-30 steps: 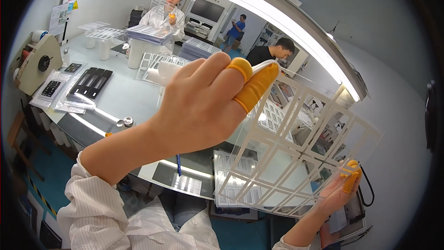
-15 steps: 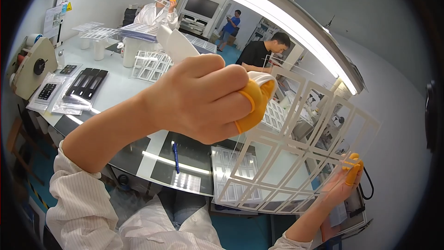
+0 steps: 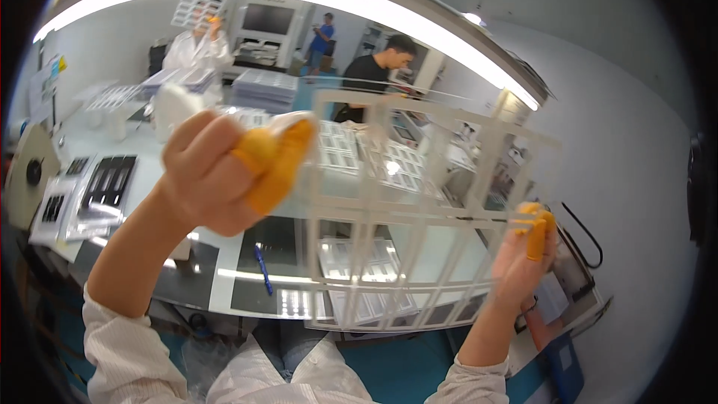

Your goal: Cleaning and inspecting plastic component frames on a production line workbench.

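Note:
My left hand point(image 3: 217, 172), with orange finger covers, is raised over the table at centre left. Its fingers are closed on a white folded cloth point(image 3: 178, 107), which sticks out behind the knuckles and by the thumb. Motion blurs this hand. My right hand point(image 3: 525, 254), also with orange finger covers, grips the right edge of a clear panel point(image 3: 396, 213) printed with a grid of white frames. The panel stands tilted upright in front of me. Its left edge is close to my left fingertips, and I cannot tell whether they touch.
On the table lie a blue pen point(image 3: 263, 269), framed sheets point(image 3: 359, 258) near the front edge, and black slotted plates point(image 3: 111, 187) at left. Stacked panels point(image 3: 265, 90) stand farther back. A person in white point(image 3: 196, 51) holds up a panel; another in black point(image 3: 370, 71) leans over the table.
My left hand has moved left and away from the panel with the cloth. The panel has turned more upright and shifted left with my right hand. The whole view has swung.

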A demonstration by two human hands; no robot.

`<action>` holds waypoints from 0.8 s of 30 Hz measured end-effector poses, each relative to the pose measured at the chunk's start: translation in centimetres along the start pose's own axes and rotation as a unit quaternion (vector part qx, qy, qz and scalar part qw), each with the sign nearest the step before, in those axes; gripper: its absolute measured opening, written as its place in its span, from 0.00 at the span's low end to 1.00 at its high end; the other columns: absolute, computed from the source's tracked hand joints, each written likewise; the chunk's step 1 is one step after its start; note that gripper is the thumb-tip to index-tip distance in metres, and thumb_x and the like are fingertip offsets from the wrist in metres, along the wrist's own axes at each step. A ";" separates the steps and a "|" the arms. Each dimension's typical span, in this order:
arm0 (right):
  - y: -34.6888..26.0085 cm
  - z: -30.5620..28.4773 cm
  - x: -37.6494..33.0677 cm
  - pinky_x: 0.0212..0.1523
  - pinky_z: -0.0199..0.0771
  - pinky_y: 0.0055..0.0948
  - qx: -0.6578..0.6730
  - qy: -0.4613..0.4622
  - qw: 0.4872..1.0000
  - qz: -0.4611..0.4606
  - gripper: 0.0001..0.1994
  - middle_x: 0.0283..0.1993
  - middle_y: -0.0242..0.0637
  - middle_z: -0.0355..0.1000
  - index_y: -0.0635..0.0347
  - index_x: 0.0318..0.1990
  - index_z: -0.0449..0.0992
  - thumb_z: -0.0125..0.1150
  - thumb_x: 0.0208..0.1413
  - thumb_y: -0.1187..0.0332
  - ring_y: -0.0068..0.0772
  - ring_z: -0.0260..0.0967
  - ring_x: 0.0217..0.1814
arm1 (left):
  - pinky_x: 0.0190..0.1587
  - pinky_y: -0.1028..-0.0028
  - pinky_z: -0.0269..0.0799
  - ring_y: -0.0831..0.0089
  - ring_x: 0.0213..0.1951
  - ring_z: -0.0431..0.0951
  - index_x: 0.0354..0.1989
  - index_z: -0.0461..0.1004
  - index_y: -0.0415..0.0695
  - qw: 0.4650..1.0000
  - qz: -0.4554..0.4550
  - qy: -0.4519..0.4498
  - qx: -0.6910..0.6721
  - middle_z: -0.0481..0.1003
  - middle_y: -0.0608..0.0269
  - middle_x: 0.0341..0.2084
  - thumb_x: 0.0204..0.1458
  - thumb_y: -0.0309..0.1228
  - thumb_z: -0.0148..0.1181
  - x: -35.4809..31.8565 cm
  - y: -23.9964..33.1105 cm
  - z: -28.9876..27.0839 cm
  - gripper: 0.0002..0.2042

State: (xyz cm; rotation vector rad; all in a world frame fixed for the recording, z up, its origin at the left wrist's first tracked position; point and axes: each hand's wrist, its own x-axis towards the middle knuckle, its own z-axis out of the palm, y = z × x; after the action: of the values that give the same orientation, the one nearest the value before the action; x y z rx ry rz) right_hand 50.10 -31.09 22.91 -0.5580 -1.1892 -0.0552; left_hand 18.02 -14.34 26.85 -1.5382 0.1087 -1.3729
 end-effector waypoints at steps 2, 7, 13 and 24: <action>0.7 1.3 -0.5 0.48 0.62 0.26 -0.008 -0.009 1.000 0.003 0.11 0.42 0.36 0.68 0.65 0.43 0.70 0.53 0.55 0.69 0.25 0.64 0.42 | 0.17 0.81 0.56 0.74 0.19 0.62 0.28 0.75 0.40 0.999 -0.025 -0.041 0.021 0.59 0.68 0.19 0.29 0.25 0.64 -2.0 0.0 -0.1 0.12; -0.8 3.4 -1.3 0.44 0.62 0.24 -0.019 -0.056 0.998 0.004 0.11 0.40 0.34 0.68 0.65 0.42 0.69 0.54 0.55 0.68 0.22 0.63 0.40 | 0.17 0.79 0.57 0.70 0.19 0.63 0.32 0.74 0.37 0.997 -0.038 -0.062 0.003 0.60 0.65 0.20 0.31 0.24 0.63 -4.9 -0.1 0.5 0.15; -1.5 3.4 -1.9 0.40 0.61 0.22 -0.057 -0.064 0.996 0.004 0.12 0.41 0.32 0.67 0.65 0.41 0.69 0.57 0.53 0.67 0.19 0.61 0.38 | 0.18 0.76 0.58 0.69 0.20 0.63 0.31 0.73 0.36 0.995 -0.063 -0.081 -0.007 0.61 0.63 0.21 0.34 0.22 0.63 -4.9 0.3 0.8 0.12; -0.7 3.3 -2.3 0.41 0.61 0.21 -0.078 -0.065 0.995 -0.015 0.09 0.40 0.33 0.66 0.65 0.41 0.69 0.55 0.55 0.70 0.19 0.61 0.39 | 0.22 0.72 0.62 0.65 0.23 0.66 0.35 0.72 0.38 0.985 -0.133 -0.109 -0.021 0.63 0.62 0.23 0.36 0.21 0.64 -6.0 1.2 1.0 0.15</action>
State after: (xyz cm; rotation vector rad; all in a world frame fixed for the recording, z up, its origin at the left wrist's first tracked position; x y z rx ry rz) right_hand 46.21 -30.81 22.00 -0.6897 -1.3276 -0.1407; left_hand 17.36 -10.44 22.07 -1.7758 -0.2129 -1.4033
